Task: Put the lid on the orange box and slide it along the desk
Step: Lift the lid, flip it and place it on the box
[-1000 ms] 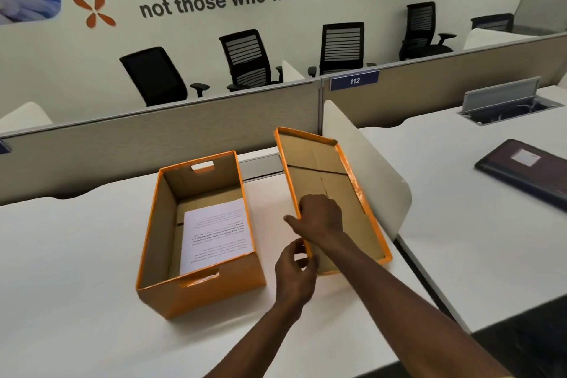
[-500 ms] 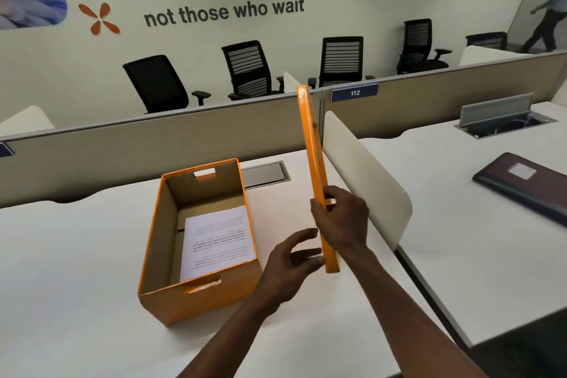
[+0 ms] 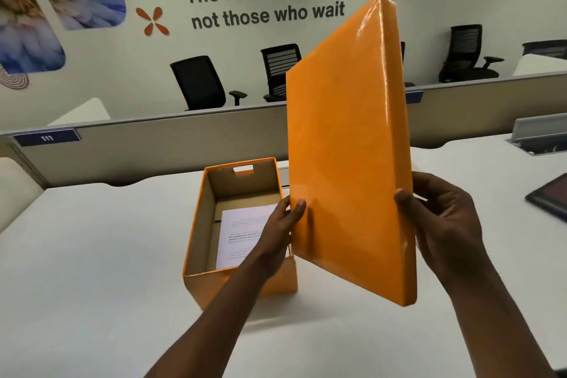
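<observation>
Head view: the lid (image 3: 346, 156) is held in the air, nearly upright and tilted, its glossy orange top toward the camera, just right of the orange box (image 3: 239, 233) and above the surface (image 3: 92, 255). The left hand (image 3: 280, 233) pinches the lid's left long edge low down, thumb on the face and fingers behind. The right hand (image 3: 441, 224) clasps the right long edge at about the same height, thumb on the rim, fingers curled behind.

Handling, as judged: the lid appears to be laminated cardboard, light and fairly stiff, but the shiny skin looks slippery, so grip on the 2 long rims is sounder than on the flat face. The top corner shows a crumpled fold; the rims may crush under hard pinching.

The orange box stands open on the surface, with a printed sheet (image 3: 242, 233) lying inside and a hand-hole cutout in the far wall. The sheet lies below the rim and should not foul the lid.

Room: left of the orange box the surface is bare and wide. Behind it the partition (image 3: 153, 144) limits travel away from the person. Right of it, well apart, a dark flat device (image 3: 549, 198) lies at the picture's edge. The near edge of the surface is out of view.
</observation>
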The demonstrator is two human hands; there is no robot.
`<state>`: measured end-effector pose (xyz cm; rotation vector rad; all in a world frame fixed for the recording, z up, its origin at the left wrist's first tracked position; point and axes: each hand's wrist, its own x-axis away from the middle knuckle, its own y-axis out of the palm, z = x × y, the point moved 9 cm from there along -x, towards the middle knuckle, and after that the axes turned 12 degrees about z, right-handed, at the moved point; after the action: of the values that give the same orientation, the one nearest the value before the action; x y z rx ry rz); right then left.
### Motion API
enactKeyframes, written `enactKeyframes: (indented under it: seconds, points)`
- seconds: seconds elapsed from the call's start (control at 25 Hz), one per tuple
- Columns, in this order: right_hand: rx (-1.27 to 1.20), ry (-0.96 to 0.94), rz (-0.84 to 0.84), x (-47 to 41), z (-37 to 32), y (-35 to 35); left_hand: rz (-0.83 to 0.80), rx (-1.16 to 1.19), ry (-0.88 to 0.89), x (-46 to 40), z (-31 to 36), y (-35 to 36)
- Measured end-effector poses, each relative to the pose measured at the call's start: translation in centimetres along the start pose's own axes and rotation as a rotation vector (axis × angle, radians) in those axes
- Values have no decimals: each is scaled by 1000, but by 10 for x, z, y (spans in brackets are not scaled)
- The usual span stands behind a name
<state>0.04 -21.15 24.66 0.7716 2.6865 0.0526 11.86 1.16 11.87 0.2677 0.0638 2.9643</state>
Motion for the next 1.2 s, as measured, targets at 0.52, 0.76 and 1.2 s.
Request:
enactKeyframes:
  seconds: [0.52, 0.76, 1.2]
  points:
    - [-128, 244, -5, 5, 80, 95, 316, 107, 55, 40, -11, -164]
    - [38, 371, -141, 5, 145, 168, 513, -13, -86, 19, -31, -238]
    - [611, 306, -72, 18, 214, 196, 524, -386, -89, -2, -40, -262]
